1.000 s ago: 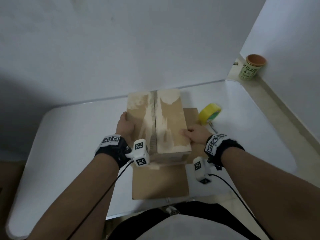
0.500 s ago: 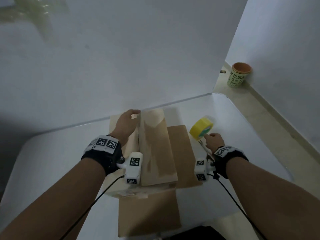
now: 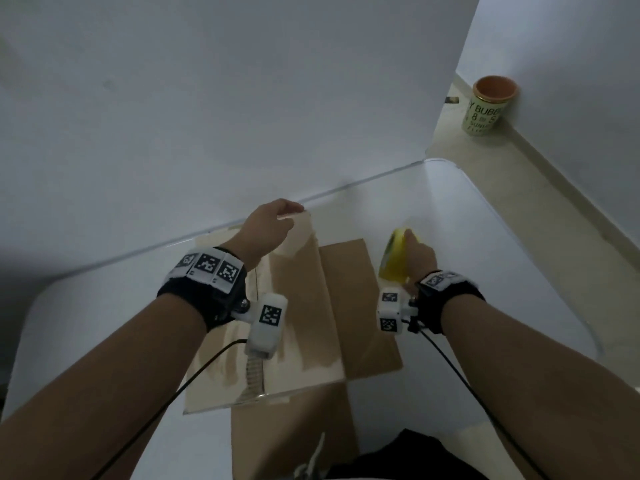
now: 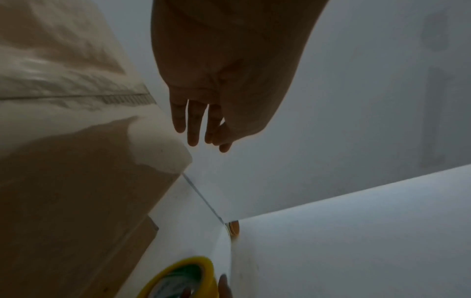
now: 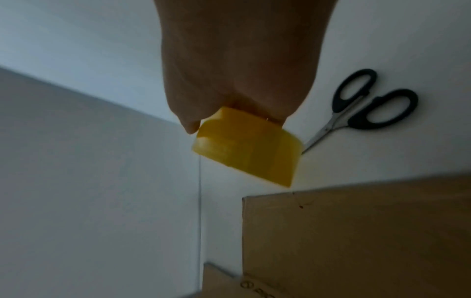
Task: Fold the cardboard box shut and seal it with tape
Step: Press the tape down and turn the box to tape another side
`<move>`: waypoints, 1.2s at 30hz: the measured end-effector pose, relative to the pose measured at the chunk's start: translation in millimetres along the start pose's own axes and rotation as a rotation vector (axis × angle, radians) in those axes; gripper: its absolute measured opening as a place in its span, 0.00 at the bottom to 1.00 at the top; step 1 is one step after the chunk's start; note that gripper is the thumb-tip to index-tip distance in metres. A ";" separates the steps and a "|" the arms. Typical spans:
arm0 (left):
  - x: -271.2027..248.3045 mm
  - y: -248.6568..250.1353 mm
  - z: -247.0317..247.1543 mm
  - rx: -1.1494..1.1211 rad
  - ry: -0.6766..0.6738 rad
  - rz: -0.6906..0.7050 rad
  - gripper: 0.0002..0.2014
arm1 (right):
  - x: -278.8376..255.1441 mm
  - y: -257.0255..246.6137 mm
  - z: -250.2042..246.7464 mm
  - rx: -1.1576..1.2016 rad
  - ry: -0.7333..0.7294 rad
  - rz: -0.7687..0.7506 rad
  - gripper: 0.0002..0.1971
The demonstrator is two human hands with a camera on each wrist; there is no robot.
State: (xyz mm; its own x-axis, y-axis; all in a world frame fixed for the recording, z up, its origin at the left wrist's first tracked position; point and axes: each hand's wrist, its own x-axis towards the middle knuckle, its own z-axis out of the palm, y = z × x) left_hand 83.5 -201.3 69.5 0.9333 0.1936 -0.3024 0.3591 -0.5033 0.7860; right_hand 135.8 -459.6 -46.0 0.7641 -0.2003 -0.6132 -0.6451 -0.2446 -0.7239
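Yellow tape roll (image 5: 246,149) now lifted off the surface (image 3: 485,258), pinched in right fingers (image 5: 190,124); left fingers (image 4: 192,123) straight, moved past box (image 3: 294,306) far edge. Sealing next.

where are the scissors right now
The black-handled scissors show only in the right wrist view, lying on the white table just behind the yellow tape roll that the right hand holds.

Dim white walls (image 3: 242,98) meet a white table (image 3: 485,254) and beige floor (image 3: 519,209).
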 end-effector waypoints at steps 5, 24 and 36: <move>4.1 0.4 30.1 -0.184 -0.090 -0.039 0.16 | -42.5 -16.9 4.6 -0.108 0.003 -0.343 0.26; -69.1 -18.3 -7.7 -0.426 -0.175 -0.018 0.06 | -156.3 -48.9 40.5 -0.567 -0.077 -0.892 0.30; -104.5 -37.1 -29.9 -0.513 -0.103 -0.018 0.05 | -200.4 -46.8 58.7 -0.617 -0.091 -0.898 0.32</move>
State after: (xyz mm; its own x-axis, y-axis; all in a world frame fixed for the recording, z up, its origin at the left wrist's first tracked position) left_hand -27.4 -177.7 88.1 0.9313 0.1021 -0.3496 0.3532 -0.0182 0.9354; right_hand 12.6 -352.3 92.3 0.9351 0.3538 0.0198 0.2804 -0.7046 -0.6518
